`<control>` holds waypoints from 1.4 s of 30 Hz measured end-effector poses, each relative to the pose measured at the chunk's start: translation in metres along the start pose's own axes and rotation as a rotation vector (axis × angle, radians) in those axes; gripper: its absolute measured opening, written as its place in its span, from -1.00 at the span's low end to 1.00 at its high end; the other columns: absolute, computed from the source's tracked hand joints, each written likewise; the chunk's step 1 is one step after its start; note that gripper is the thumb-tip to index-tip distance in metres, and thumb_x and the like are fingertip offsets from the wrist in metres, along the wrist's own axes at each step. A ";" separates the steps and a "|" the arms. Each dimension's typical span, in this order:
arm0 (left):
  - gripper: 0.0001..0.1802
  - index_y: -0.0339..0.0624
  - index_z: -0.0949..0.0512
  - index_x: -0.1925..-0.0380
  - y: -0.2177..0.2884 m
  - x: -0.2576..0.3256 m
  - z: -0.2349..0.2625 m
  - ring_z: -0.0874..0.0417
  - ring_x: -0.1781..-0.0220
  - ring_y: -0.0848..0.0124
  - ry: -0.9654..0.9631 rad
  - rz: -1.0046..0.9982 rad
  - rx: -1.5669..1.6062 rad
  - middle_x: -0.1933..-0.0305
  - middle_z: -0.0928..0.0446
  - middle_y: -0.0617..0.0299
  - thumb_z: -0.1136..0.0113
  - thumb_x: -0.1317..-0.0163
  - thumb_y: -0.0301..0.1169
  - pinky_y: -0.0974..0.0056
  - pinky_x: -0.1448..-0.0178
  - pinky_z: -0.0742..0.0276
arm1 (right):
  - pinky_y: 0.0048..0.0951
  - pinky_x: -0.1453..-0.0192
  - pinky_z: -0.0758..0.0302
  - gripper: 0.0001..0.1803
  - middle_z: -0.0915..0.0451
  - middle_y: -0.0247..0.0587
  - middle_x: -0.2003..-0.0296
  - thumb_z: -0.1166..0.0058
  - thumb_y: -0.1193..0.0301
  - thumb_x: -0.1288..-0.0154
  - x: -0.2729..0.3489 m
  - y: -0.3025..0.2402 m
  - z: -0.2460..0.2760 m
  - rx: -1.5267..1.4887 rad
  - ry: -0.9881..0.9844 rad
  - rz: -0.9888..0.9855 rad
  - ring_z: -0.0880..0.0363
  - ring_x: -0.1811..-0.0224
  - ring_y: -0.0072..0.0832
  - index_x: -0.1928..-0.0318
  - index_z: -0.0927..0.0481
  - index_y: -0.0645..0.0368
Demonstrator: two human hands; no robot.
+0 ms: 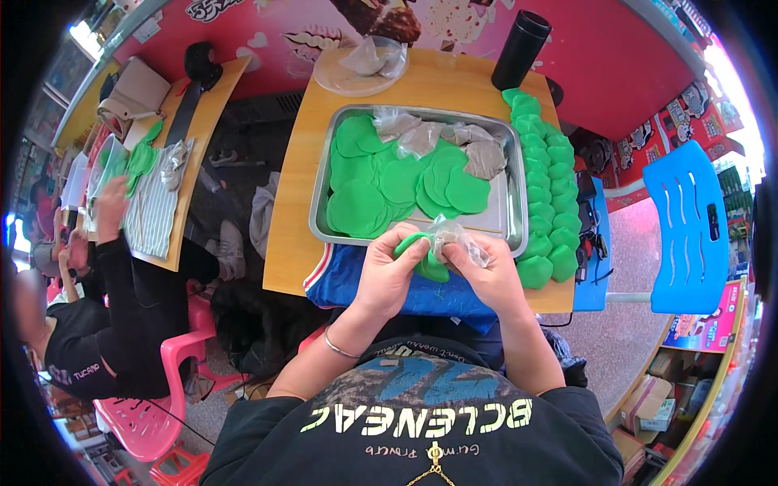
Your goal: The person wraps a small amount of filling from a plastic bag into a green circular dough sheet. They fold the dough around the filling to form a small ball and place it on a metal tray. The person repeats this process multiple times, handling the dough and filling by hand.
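In front of my body, my left hand point(387, 269) pinches a thin bright green round sheet point(432, 267), its edge folded up between the fingers. My right hand point(492, 274) is closed on a small clear plastic bag point(450, 236) with something greyish inside, pressed against the green sheet. Just beyond both hands stands a metal tray point(519, 190). Overlapping green round sheets point(356, 206) fill its left and middle. Several clear bags of greyish-brown contents point(485, 159) lie along its far side. Whether the sheets are cloth or another soft material I cannot tell.
Rows of puffy green pieces point(535, 223) line the table's right side. A black cylinder point(521, 49) stands behind them; a clear round lid or dish point(328, 74) holds another bag at the back left. Blue fabric point(389, 287) hangs at the near edge. Another person point(121, 308) sits leftward; a blue chair point(687, 231) stands right.
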State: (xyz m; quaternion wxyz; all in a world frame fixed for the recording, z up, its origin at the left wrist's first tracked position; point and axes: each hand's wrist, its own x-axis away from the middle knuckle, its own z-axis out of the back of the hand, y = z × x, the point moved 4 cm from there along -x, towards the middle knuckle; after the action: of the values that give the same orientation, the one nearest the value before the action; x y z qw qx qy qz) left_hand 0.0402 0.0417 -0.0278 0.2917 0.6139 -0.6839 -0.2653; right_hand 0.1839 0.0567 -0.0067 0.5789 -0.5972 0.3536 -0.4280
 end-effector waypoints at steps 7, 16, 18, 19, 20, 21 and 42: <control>-0.91 -0.22 -0.51 0.46 0.000 0.003 -0.001 -0.48 0.33 0.57 0.061 0.056 0.083 0.40 -0.46 0.34 -0.13 -0.21 -0.47 0.40 0.21 -0.44 | -0.63 0.44 -0.29 -0.82 -0.48 -0.41 0.56 -0.18 0.43 -0.14 0.000 -0.017 -0.005 0.203 0.198 0.204 -0.33 0.51 -0.73 0.30 -0.51 0.24; -0.94 -0.19 -0.51 0.42 0.000 0.007 0.001 -0.51 0.22 0.53 -0.013 -0.027 0.035 0.30 -0.46 0.33 -0.08 -0.23 -0.52 0.37 0.13 -0.45 | -0.58 0.36 -0.38 -0.81 -0.54 -0.28 0.49 -0.17 0.58 -0.02 0.005 -0.020 -0.004 0.260 0.212 0.245 -0.44 0.47 -0.65 0.29 -0.53 0.23; -0.94 -0.20 -0.51 0.42 0.003 0.007 -0.001 -0.52 0.22 0.52 -0.004 -0.010 0.053 0.30 -0.47 0.32 -0.07 -0.23 -0.52 0.37 0.12 -0.45 | -0.56 0.32 -0.41 -0.77 -0.56 -0.25 0.46 -0.17 0.62 0.02 0.004 -0.015 -0.004 0.261 0.183 0.309 -0.50 0.44 -0.58 0.27 -0.55 0.23; -0.94 -0.20 -0.51 0.41 0.004 0.007 -0.002 -0.52 0.22 0.52 0.000 -0.004 0.062 0.30 -0.47 0.32 -0.07 -0.23 -0.53 0.37 0.12 -0.45 | -0.54 0.31 -0.42 -0.77 -0.57 -0.23 0.45 -0.17 0.62 0.03 0.004 -0.018 -0.004 0.293 0.142 0.318 -0.51 0.43 -0.54 0.27 -0.55 0.24; -0.94 -0.21 -0.51 0.41 0.003 0.007 0.000 -0.52 0.23 0.52 -0.003 0.004 0.067 0.30 -0.47 0.32 -0.07 -0.23 -0.53 0.37 0.12 -0.45 | -0.52 0.29 -0.43 -0.76 -0.57 -0.22 0.45 -0.17 0.63 0.04 0.004 -0.022 -0.003 0.324 0.102 0.328 -0.53 0.41 -0.51 0.27 -0.55 0.24; -0.94 -0.21 -0.51 0.41 0.001 0.008 0.003 -0.51 0.23 0.52 -0.004 0.012 0.073 0.30 -0.47 0.31 -0.07 -0.23 -0.53 0.37 0.12 -0.45 | -0.51 0.28 -0.44 -0.76 -0.58 -0.21 0.44 -0.16 0.63 0.05 0.004 -0.026 -0.002 0.356 0.061 0.335 -0.55 0.40 -0.47 0.27 -0.56 0.24; -0.92 -0.19 -0.52 0.46 0.005 0.010 0.000 -0.50 0.26 0.53 -0.003 -0.017 0.027 0.35 -0.44 0.33 -0.08 -0.21 -0.55 0.38 0.15 -0.42 | -0.53 0.22 -0.47 -0.88 -0.60 -0.21 0.37 -0.12 0.60 -0.10 0.007 -0.020 -0.007 0.145 0.097 0.215 -0.57 0.31 -0.53 0.30 -0.55 0.24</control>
State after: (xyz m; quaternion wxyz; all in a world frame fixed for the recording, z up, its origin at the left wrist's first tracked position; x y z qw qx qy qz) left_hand 0.0359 0.0325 -0.0237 0.2801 0.6233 -0.6825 -0.2591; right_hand 0.1784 0.0492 0.0140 0.6452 -0.4913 0.4111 -0.4163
